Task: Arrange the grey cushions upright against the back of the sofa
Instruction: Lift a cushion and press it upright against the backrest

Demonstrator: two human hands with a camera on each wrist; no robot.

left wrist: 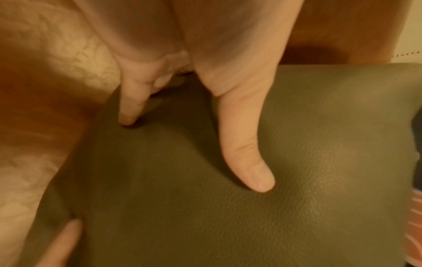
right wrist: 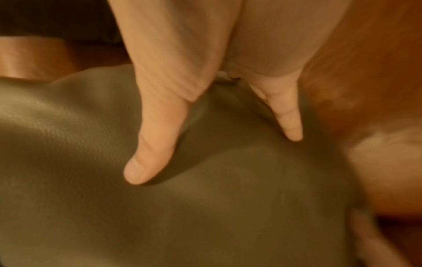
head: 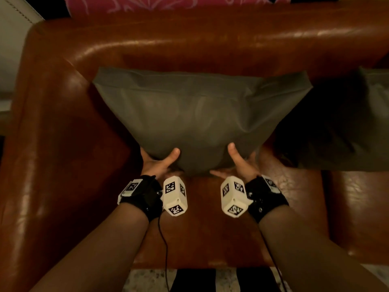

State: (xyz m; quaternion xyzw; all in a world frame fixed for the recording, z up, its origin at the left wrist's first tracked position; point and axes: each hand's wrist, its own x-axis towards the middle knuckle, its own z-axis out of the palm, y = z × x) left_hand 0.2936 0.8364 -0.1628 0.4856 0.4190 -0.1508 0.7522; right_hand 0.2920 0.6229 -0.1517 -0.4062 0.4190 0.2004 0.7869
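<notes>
Both hands, left hand (head: 160,163) and right hand (head: 242,165), grip the grey cushion (head: 200,114) by its lower edge, leaning on the sofa (head: 210,45) back.

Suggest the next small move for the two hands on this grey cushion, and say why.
Probably push the cushion's lower edge back toward the backrest until it stands upright. Both the left hand and right hand grip its near bottom edge, thumbs on the front face, while its top already leans on the brown sofa's back. A second grey cushion lies to the right.
</notes>
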